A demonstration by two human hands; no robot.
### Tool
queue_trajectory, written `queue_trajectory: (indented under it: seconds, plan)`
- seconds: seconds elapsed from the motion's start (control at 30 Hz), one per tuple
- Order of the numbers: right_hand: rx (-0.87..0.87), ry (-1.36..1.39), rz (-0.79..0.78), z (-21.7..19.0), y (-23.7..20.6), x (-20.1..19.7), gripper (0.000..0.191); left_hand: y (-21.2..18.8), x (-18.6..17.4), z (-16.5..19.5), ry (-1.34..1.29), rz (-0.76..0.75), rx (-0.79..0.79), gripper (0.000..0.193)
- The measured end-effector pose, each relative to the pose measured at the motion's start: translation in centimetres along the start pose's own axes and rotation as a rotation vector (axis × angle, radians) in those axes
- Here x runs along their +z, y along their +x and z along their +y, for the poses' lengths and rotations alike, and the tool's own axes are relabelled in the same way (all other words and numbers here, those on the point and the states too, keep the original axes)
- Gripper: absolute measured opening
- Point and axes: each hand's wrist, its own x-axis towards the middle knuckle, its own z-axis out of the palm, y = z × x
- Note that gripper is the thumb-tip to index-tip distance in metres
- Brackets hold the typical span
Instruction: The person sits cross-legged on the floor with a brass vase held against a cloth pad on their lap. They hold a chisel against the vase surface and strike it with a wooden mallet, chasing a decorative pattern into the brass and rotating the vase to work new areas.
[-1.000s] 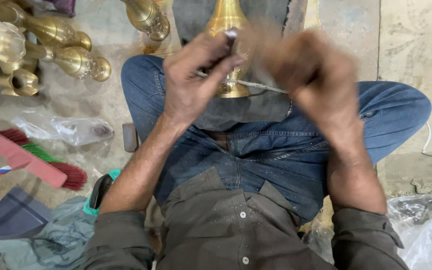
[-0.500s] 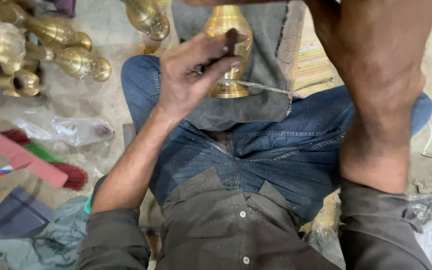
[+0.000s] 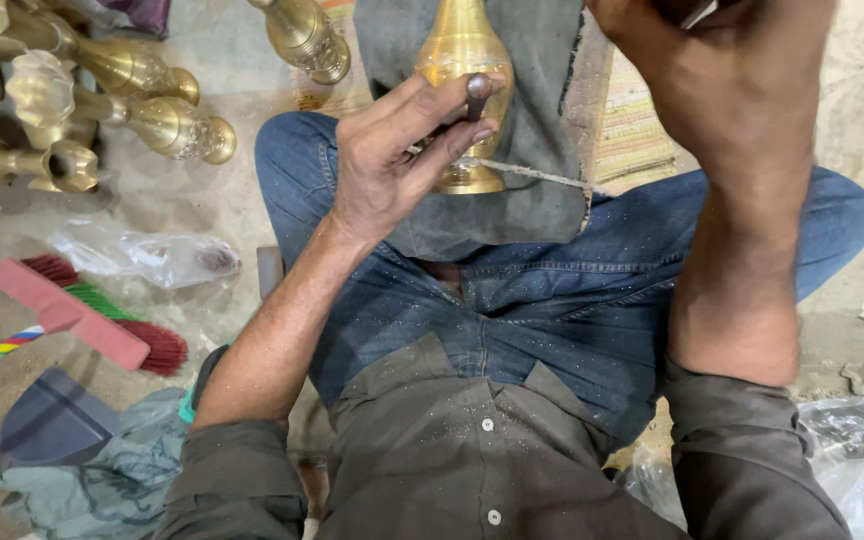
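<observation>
Punch [image 3: 476, 95] pinched in left hand [image 3: 392, 160] fingers [image 3: 442, 140] — tip on brass vase [image 3: 462, 50].

Bare floor [image 3: 252, 100] open between vase [image 3: 464, 60] and brass pile [image 3: 102, 90] at 10 o'clock. Raised right hand [image 3: 732, 90] blocks 1 o'clock. Left hand [image 3: 392, 165] covers vase front. Brush [image 3: 82, 320], plastic bag [image 3: 152, 258] clutter 8 o'clock.

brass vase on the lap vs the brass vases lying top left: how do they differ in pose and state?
The brass vase on the lap rests on a grey cloth, and the left hand holds a thin metal punch against it. The brass vases at top left lie tipped on the bare floor, untouched. Both share the shiny gold finish.
</observation>
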Motion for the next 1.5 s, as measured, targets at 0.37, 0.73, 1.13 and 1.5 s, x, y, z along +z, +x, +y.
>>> queue_trajectory:
  seconds: [0.37, 0.73, 1.13, 1.5]
  plan:
    - [0.116, 0.201, 0.008, -0.7, 1.1, 0.9, 0.025, 0.0, 0.6, -0.7, 0.024, 0.007, 0.033, 0.037]
    - [0.166, 0.164, 0.008, -1.8, 1.7, 0.4, 0.021, 0.4, 0.4, -0.4, 0.021, -0.027, -0.013, 0.041]
    - [0.171, 0.125, -0.012, -1.2, 0.8, 0.6, 0.022, 0.6, 0.4, -0.6, -0.035, -0.042, -0.032, 0.039]
    - [-0.060, -0.202, 0.051, -1.1, 0.9, 0.2, 0.017, 0.9, -0.1, 0.3, -0.029, -0.031, 0.001, 0.038]
